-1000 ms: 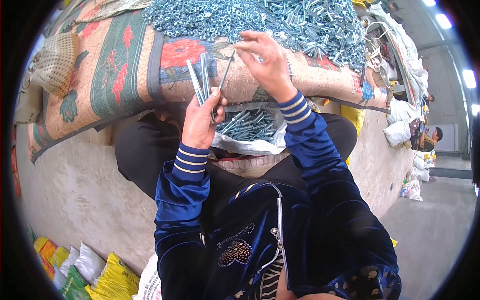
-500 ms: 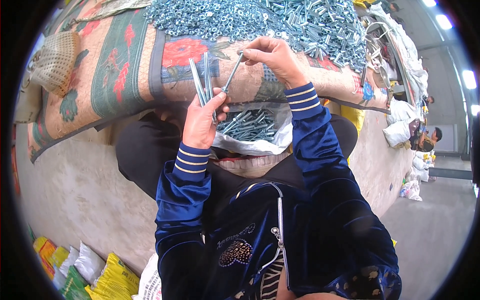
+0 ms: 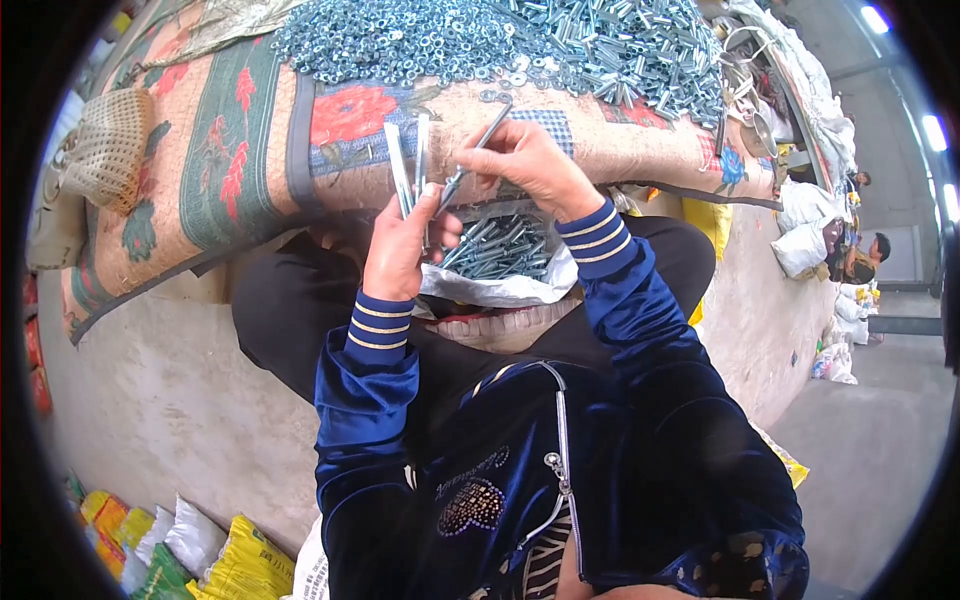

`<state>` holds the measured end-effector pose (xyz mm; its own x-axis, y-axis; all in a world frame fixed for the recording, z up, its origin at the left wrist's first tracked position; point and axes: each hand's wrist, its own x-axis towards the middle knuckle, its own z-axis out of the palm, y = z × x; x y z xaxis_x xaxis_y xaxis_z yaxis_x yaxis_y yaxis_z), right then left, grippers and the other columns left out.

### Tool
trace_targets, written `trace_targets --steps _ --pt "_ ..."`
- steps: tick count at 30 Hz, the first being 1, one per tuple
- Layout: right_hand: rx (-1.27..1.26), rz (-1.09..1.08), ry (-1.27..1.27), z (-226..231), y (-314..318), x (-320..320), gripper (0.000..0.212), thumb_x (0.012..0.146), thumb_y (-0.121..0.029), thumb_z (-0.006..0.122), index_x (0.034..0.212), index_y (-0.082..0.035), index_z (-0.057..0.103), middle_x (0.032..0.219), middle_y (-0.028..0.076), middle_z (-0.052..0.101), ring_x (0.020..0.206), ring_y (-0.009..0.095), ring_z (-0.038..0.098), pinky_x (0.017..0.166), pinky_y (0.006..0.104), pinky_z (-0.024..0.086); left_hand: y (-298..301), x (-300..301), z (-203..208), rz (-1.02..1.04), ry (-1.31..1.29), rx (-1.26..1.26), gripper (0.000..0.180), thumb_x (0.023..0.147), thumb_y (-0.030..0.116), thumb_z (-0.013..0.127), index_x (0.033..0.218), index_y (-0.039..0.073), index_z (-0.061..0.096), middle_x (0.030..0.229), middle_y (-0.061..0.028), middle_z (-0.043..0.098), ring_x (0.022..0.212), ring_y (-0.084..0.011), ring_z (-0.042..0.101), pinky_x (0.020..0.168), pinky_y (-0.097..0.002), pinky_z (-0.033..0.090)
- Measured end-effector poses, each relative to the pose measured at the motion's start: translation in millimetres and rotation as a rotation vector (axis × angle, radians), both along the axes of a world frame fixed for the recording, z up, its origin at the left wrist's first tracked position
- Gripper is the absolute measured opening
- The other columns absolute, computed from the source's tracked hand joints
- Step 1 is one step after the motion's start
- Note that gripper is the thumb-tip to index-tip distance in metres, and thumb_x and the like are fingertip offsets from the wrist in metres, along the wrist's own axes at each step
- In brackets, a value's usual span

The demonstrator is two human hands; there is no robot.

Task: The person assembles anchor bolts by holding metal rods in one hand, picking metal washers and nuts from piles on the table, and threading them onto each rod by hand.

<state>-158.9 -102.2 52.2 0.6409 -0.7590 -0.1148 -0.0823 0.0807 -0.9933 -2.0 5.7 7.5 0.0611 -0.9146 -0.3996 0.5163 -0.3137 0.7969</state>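
Observation:
My left hand (image 3: pixel 398 245) is closed around a few long, shiny metal rods (image 3: pixel 399 165) that stick up past its fingers. Between the two hands slants a long thin bolt (image 3: pixel 490 130), its upper end pointing away to the right. My right hand (image 3: pixel 535 165) pinches this bolt along its shaft, and the lower end meets the left thumb and fingertips. What sits at that lower end is partly hidden. Below the hands, in my lap, a white-lined basket (image 3: pixel 500 325) holds many finished-looking bolts (image 3: pixel 505 250).
Ahead, a patterned cloth (image 3: pixel 230 150) covers a raised surface. On it lie a heap of nuts (image 3: pixel 400 40) and, to the right, a heap of short metal sleeves (image 3: pixel 640 60). A woven hat (image 3: pixel 108 150) rests at the left. Filled sacks (image 3: pixel 245 565) lie lower left.
My right hand has slid from the bolt's far end down its shaft, closer to my left hand. The bolt's far end now shows beyond the right fingers. My left hand stays nearly in place.

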Motion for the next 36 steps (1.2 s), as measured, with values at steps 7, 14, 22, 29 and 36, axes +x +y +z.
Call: trace_targets --steps 7,14,22,29,36 --pt "0.034 -0.063 -0.045 -2 -3 -7 0.021 0.087 -0.02 0.066 0.096 -0.002 0.066 0.081 0.001 0.065 0.07 0.008 0.059 0.066 0.0217 0.048 0 4 0 -0.201 0.032 -0.032 0.033 0.095 0.034 0.052 0.099 0.002 0.06 0.052 0.001 0.049 0.038 -0.0057 0.038 0.037 -0.0176 0.024" --pt "-0.091 -0.105 -0.154 3 2 -1 0.021 0.087 -0.021 0.065 0.096 -0.002 0.067 0.085 0.003 0.066 0.074 0.007 0.059 0.066 0.0201 0.045 0 0 -1 -0.043 0.191 -0.049 0.02 0.089 0.02 0.062 0.097 0.002 0.058 0.06 -0.0026 0.057 0.044 -0.0072 0.048 0.038 -0.0176 0.029" --pt "-0.352 -0.237 -0.198 -4 -3 3 0.032 0.087 -0.031 0.064 0.093 0.0 0.068 0.066 0.0 0.061 0.06 0.005 0.054 0.053 0.0204 0.04 5 -8 4 0.109 -0.135 -0.256 0.019 0.089 0.016 0.061 0.099 0.0 0.058 0.068 -0.0071 0.064 0.052 -0.0078 0.059 0.041 -0.0171 0.036" --pt "-0.385 -0.302 -0.199 -13 -1 1 0.033 0.087 -0.034 0.064 0.081 -0.002 0.068 0.059 -0.001 0.056 0.054 0.004 0.049 0.051 0.0196 0.039 7 -12 6 0.118 -0.212 -0.262 0.02 0.089 0.015 0.061 0.1 0.0 0.057 0.068 -0.0075 0.064 0.052 -0.0081 0.059 0.04 -0.0162 0.035" --pt "-0.314 -0.227 -0.09 -4 5 -12 0.031 0.091 -0.031 0.06 0.095 -0.001 0.066 0.072 0.001 0.062 0.064 0.006 0.055 0.07 0.0221 0.046 8 -14 6 0.104 -0.22 -0.254 0.021 0.089 0.017 0.061 0.101 0.0 0.057 0.068 -0.0078 0.064 0.051 -0.0089 0.06 0.039 -0.0169 0.036"
